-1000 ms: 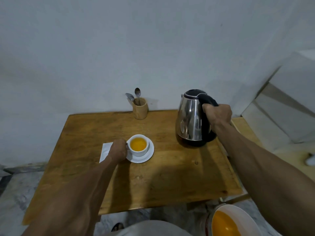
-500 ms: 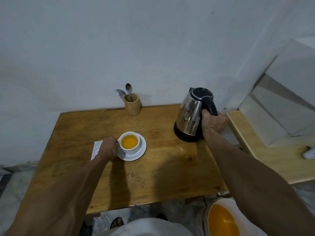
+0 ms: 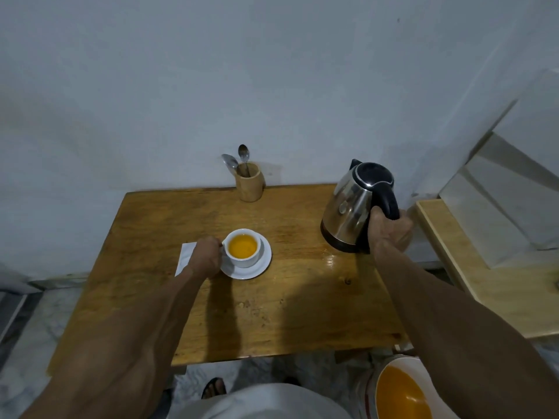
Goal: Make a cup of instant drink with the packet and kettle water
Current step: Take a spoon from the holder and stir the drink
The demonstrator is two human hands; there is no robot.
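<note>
A white cup (image 3: 243, 260) full of orange drink sits on a white saucer (image 3: 260, 264) near the middle of the wooden table (image 3: 272, 313). My left hand (image 3: 205, 257) grips the cup's handle on its left side. A steel kettle (image 3: 348, 213) with a black lid and handle stands at the table's right edge, tilted slightly left. My right hand (image 3: 388, 229) is closed around the kettle's handle. A white packet (image 3: 185, 256) lies flat on the table, partly hidden under my left hand.
A wooden holder (image 3: 250, 186) with two spoons stands at the table's back edge by the wall. A lower light wooden surface (image 3: 496, 282) adjoins on the right. A white bucket (image 3: 399, 388) of orange liquid sits on the floor at bottom right.
The kettle has come down from the air onto the table's right edge, still in my right hand. My left hand stays on the cup. The view has shifted.
</note>
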